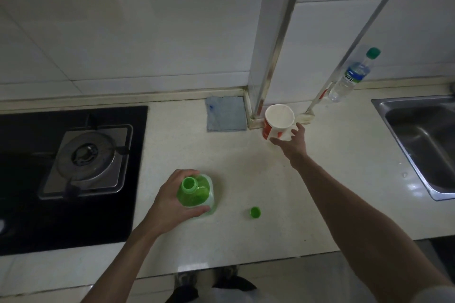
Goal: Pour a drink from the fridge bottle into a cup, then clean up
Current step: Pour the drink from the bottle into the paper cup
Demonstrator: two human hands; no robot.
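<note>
Standing upright near the counter's front edge, the uncapped green bottle was clamped in the left hand, its cap lying just right. Farther back, the right hand, fingers spread, touched the paper cup.

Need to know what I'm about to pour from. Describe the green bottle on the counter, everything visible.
The green bottle stands upright on the pale counter, right of the stove. It looks like translucent green plastic with a squarish body and a round neck. Its mouth is open; the green cap lies apart on the counter to its right. The left hand wraps around its shoulder from the left. How full it is cannot be told.
</note>
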